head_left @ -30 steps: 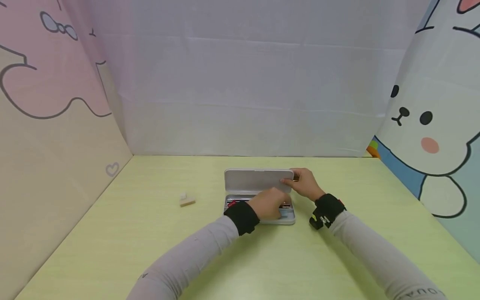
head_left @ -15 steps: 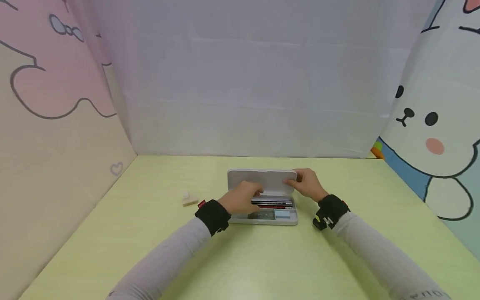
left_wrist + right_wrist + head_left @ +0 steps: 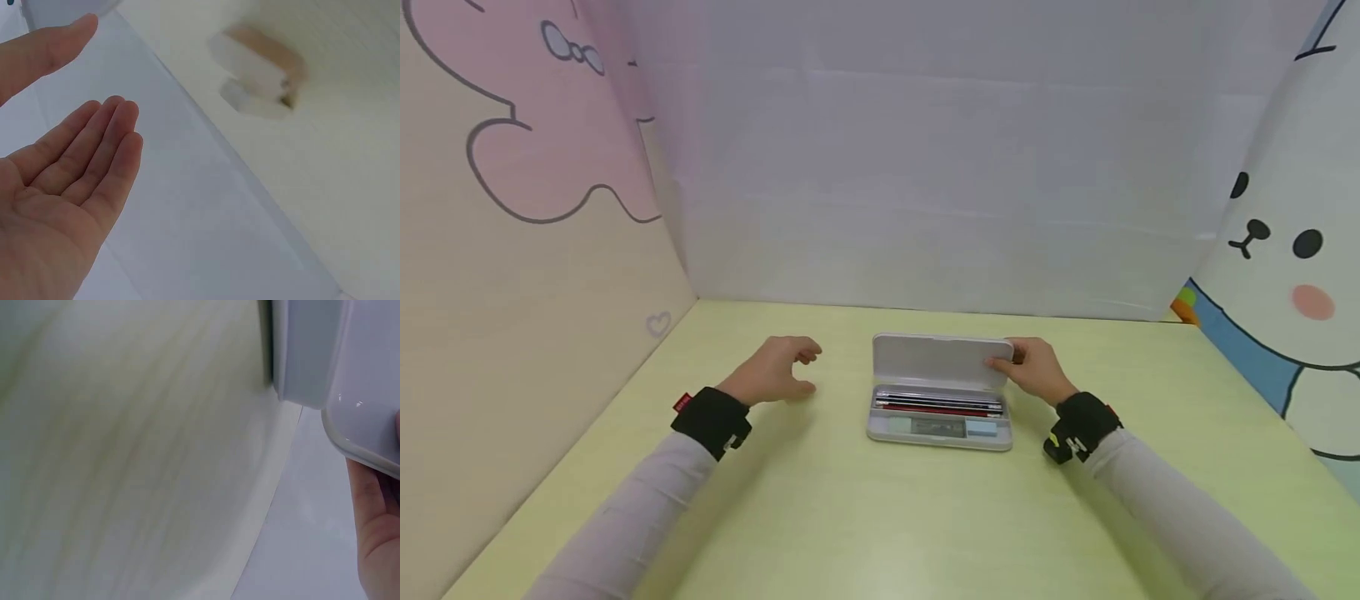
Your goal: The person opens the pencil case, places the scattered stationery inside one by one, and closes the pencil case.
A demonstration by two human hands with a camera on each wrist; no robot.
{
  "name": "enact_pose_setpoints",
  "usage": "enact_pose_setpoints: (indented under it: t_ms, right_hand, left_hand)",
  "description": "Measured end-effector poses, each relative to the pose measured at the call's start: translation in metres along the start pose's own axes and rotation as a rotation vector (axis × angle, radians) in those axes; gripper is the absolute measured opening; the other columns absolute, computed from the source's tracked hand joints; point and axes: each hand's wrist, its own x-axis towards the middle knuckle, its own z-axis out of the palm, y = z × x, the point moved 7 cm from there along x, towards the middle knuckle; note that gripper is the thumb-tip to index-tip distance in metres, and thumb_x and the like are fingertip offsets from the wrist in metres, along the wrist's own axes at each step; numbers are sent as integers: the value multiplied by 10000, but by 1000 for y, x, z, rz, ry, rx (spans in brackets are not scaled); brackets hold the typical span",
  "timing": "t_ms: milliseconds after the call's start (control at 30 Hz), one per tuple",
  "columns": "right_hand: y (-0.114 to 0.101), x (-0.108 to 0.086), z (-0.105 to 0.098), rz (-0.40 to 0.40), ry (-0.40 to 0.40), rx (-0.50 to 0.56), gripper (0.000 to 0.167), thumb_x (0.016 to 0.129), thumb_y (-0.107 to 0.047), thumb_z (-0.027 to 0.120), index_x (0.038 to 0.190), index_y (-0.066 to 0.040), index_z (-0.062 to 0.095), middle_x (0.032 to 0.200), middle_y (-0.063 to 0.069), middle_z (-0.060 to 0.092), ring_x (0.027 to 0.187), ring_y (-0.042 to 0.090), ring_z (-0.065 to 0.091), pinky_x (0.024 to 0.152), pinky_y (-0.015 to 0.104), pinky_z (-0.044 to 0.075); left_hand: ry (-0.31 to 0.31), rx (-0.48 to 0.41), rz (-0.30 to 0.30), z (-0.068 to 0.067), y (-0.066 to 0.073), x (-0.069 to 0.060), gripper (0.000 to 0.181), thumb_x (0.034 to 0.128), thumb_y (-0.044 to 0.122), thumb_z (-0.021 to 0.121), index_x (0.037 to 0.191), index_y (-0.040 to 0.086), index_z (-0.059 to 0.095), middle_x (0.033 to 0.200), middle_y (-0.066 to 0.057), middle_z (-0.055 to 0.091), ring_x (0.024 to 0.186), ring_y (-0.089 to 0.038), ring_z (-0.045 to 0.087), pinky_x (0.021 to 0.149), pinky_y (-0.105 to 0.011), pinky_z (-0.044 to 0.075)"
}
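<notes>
Pale grey, the pencil case [image 3: 940, 444] sits just below and right of centre in the head view, its lid [image 3: 932, 360] raised. Pencils [image 3: 936, 410] already lie in the upper compartment, a pale blue block [image 3: 981, 428] in the lower. As far as shown, left over are blurred tan-and-white pieces [image 3: 265, 56], perhaps 2, outside the case, upper right in the left wrist view; the lid is not down. The left hand [image 3: 771, 372], centre left, spreads thumb from fingers, holding nothing; the right hand [image 3: 1036, 368] pinches the lid's right end.
</notes>
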Motion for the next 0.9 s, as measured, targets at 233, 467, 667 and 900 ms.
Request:
enact_pose_setpoints:
  t_ms: [233,467,667,900]
  right_hand:
    - [2,-2,-3,13,-1,-2,219,870,-123,701,996,57,697,960,246,717,827,277,723,635,149,507]
    - [0,0,0,-2,-1,22,200,867,-110,702,978,57,699,956,250,716,773,132,710,624,146,501]
    - [2,0,1,23,2,45,169,864,-111,706,928,46,701,925,237,721,699,-48,615,581,150,460]
    - [1,1,0,37,-2,47,197,862,-114,710,942,65,700,922,245,724,699,-64,606,586,143,477]
  left_hand:
    - [-19,-4,-11,-5,-47,-9,368,799,-55,648,1162,-82,594,1091,-247,667,1005,-362,645,889,-459,534]
    - [-116,-141,27,11,-71,-5,372,796,-135,606,1153,-33,617,1084,-188,678,1027,-322,638,908,-433,541]
    - [-116,-89,81,18,-75,3,380,763,-177,609,1064,45,681,1042,-111,703,1004,-292,644,884,-428,543]
    - [-112,-60,139,22,-73,10,337,767,-166,630,971,88,716,969,-43,722,984,-276,663,883,-425,552]
